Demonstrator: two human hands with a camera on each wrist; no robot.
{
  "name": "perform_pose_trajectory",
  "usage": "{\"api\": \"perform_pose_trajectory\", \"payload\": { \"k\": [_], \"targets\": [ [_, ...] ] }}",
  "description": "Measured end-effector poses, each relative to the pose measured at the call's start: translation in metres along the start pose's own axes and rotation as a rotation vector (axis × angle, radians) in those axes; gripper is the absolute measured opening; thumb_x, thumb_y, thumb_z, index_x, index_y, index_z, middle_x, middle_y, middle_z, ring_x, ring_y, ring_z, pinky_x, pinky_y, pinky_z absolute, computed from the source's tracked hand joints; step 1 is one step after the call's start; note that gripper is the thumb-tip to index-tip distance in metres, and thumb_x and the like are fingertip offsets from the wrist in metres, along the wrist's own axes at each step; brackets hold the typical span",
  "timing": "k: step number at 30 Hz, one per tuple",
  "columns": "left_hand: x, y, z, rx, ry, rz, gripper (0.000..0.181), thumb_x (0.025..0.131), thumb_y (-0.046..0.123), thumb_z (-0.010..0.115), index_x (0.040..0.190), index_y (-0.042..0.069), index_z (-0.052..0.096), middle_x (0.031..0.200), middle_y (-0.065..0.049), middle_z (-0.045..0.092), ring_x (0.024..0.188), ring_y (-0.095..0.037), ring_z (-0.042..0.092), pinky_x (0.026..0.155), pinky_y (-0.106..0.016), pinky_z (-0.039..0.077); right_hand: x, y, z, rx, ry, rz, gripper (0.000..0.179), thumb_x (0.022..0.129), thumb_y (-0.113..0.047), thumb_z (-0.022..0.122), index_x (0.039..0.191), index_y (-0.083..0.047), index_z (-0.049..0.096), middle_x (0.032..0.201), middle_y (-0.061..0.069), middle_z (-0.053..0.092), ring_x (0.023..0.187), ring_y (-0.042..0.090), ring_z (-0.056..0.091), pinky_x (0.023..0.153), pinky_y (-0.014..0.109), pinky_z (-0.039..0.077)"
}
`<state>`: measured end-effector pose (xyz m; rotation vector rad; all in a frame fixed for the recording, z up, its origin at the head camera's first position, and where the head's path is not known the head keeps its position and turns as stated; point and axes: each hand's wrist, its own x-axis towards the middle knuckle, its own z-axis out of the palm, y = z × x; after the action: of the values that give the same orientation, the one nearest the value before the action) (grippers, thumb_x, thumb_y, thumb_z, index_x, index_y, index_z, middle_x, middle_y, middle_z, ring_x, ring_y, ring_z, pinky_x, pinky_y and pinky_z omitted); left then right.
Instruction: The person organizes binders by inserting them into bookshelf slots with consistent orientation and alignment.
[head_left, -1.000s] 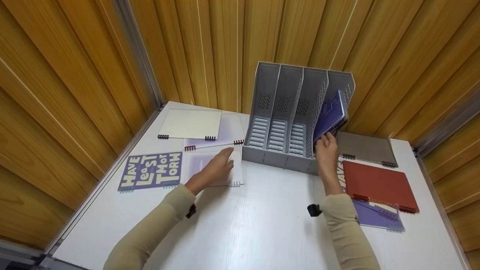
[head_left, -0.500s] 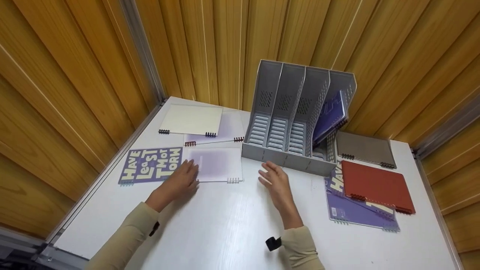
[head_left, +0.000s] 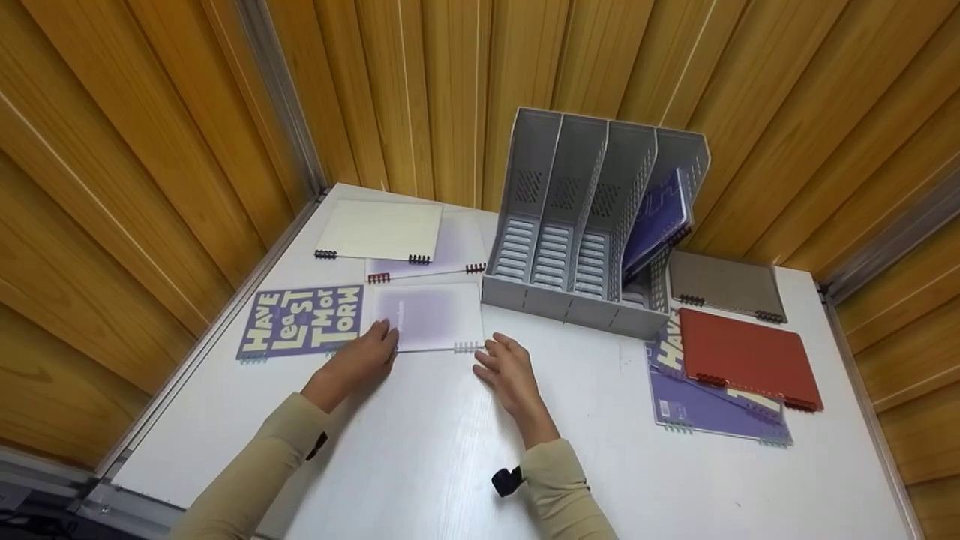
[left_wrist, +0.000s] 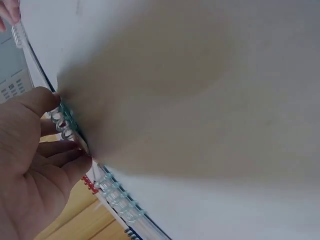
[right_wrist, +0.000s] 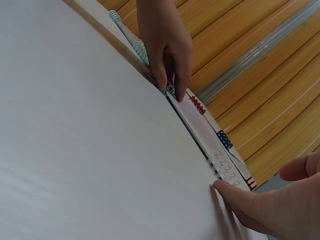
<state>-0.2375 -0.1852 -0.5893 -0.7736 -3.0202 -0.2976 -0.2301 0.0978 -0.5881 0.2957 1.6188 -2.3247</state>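
Fingertips of my left hand (head_left: pixel 358 361) and right hand (head_left: pixel 508 371) touched the pale lilac spiral-bound notebook (head_left: pixel 429 316) at its near corners, both relaxed, gripping nothing. Lifted unevenly, I judged, it could slide toward the grey plastic file rack (head_left: pixel 592 225) beyond.

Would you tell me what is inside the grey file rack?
In the file rack, a purple notebook leans in the rightmost slot; the other three slots show bare slatted floors. The notebook's lower edge is hidden behind the rack's front wall.
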Motion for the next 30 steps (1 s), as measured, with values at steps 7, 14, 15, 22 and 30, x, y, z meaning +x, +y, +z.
{"api": "perform_pose_trajectory", "payload": {
  "k": [7,14,15,22,30],
  "targets": [
    [0.013,0.009,0.01,0.247,0.136,0.102,0.027,0.09,-0.009,0.062,0.117,-0.013,0.06,0.11,-0.034,0.064,0.092,-0.047,0.068,0.068,-0.05,0.059,0.005,0.002,-0.003,-0.001,0.012,0.032,0.053,0.109,-0.008,0.039,0.154,0.012,0.021,0.153,0.033,0.032,0.138,0.043,0.046,0.107,0.043,0.046],
    [0.019,0.013,0.015,0.307,0.246,0.019,0.017,0.085,-0.007,0.069,0.101,-0.007,0.066,0.088,-0.02,0.065,0.067,-0.034,0.064,0.05,-0.043,0.054,0.006,0.004,-0.003,0.012,0.008,0.024,0.052,0.109,-0.008,0.038,0.153,0.014,0.021,0.154,0.033,0.032,0.138,0.043,0.045,0.107,0.045,0.046],
    [0.019,0.013,0.015,0.3,0.238,-0.002,0.014,0.084,-0.006,0.068,0.099,-0.006,0.066,0.085,-0.019,0.064,0.065,-0.033,0.063,0.049,-0.043,0.053,0.006,0.005,-0.003,0.013,0.003,0.029,0.051,0.109,-0.008,0.038,0.153,0.014,0.021,0.154,0.033,0.032,0.138,0.044,0.045,0.107,0.045,0.046],
    [0.03,0.016,0.008,0.201,0.203,-0.079,0.01,0.084,-0.009,0.067,0.093,-0.006,0.066,0.077,-0.018,0.062,0.064,-0.035,0.062,0.054,-0.045,0.054,0.008,0.0,-0.003,0.002,0.004,0.019,0.05,0.109,-0.007,0.036,0.153,0.013,0.023,0.156,0.033,0.033,0.139,0.044,0.044,0.108,0.045,0.046],
    [0.028,0.011,0.008,0.11,0.237,-0.086,0.004,0.085,-0.003,0.07,0.084,-0.003,0.066,0.072,-0.016,0.063,0.06,-0.038,0.062,0.051,-0.047,0.052,0.005,-0.002,-0.003,-0.015,-0.047,0.01,0.052,0.105,-0.004,0.037,0.153,0.013,0.024,0.157,0.033,0.028,0.143,0.045,0.039,0.11,0.045,0.043]
  ]
}}
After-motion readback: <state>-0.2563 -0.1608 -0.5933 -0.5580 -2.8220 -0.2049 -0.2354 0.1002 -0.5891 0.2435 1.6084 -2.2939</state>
